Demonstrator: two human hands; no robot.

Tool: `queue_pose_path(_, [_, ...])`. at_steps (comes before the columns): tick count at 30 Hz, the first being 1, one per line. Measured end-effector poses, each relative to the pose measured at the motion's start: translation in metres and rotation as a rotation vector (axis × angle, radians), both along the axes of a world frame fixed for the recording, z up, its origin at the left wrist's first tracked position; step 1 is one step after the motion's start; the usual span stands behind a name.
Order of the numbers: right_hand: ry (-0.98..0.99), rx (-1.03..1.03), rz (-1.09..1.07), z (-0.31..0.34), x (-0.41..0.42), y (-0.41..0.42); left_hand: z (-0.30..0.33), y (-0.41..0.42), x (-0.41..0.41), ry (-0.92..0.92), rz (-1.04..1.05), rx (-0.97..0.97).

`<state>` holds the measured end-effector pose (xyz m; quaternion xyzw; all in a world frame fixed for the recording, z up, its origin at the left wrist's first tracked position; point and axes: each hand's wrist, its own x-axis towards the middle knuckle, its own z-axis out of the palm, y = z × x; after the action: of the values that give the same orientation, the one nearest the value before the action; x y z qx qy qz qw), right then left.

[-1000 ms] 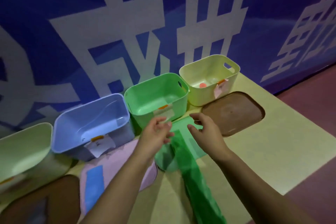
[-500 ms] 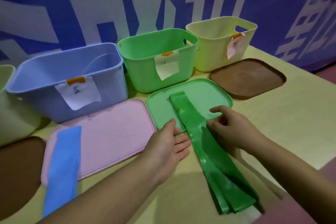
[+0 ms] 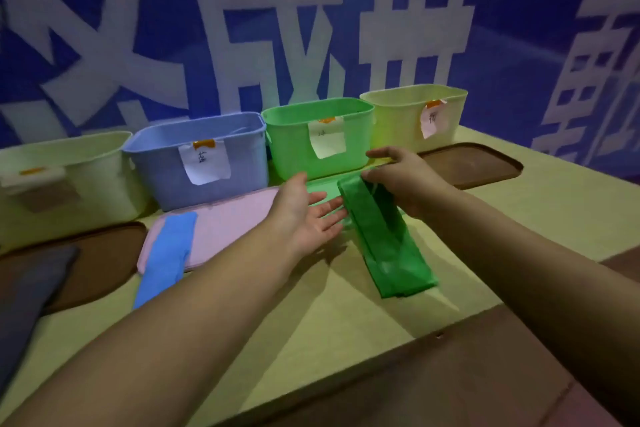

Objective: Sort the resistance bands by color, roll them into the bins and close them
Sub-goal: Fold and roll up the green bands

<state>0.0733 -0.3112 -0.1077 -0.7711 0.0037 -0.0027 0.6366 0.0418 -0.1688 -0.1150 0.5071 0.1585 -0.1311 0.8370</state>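
While both forearms are reaching in from the near edge of the pale surface point(image 3: 311, 340), the green band point(image 3: 384, 243) is lying flat across it, its near end by the surface edge and its far end resting on the green lid point(image 3: 322, 189). At that far end the right hand point(image 3: 405, 180) is curling its fingers over the band and gripping it. Just left of the band, the left hand point(image 3: 304, 215) is lying palm up with fingers straight and spread, holding nothing, its fingertips at the band's edge. Further left, a blue band point(image 3: 166, 253) is lying partly on the pink lid point(image 3: 228, 218), and a dark grey band point(image 3: 27, 295) is draping over a brown lid point(image 3: 100, 260). Another brown lid point(image 3: 471, 163) is sitting to the right. Behind the lids, four open bins are standing in a row: a pale bin point(image 3: 69, 177), the blue bin point(image 3: 204, 156), the green bin point(image 3: 318, 139) and a yellow bin point(image 3: 412, 118), each carrying a paper label. Beyond them, a blue wall point(image 3: 519, 28) is showing large white characters.
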Motion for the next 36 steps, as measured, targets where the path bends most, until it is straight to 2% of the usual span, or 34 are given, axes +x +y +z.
queue_pose_path(3, [-0.126,0.088,0.041,0.034,-0.022,0.008,0.018,0.016,-0.013,-0.046,0.047,-0.031])
queue_pose_path(7, [-0.297,0.103,0.078,0.064,-0.06,0.02,0.043,0.032,-0.052,-0.153,-0.001,-0.019])
queue_pose_path(14, [-0.469,0.227,0.191,0.068,-0.139,0.049,0.047,0.055,-0.11,-0.385,-0.03,0.088])
queue_pose_path(20, [-0.428,0.334,0.366,0.025,-0.192,0.077,0.03,0.089,-0.142,-0.47,0.118,0.072])
queue_pose_path(25, [-0.247,0.384,0.411,-0.019,-0.209,0.091,0.016,0.097,-0.171,-0.665,0.343,0.14])
queue_pose_path(30, [-0.131,0.345,0.535,-0.027,-0.204,0.097,0.0,0.094,-0.199,-0.749,0.237,0.361])
queue_pose_path(33, [-0.119,0.483,0.487,-0.021,-0.195,0.105,-0.014,0.094,-0.208,-0.736,0.194,0.434])
queue_pose_path(36, [-0.194,0.596,0.397,-0.021,-0.189,0.111,-0.026,0.093,-0.211,-0.695,0.191,0.404])
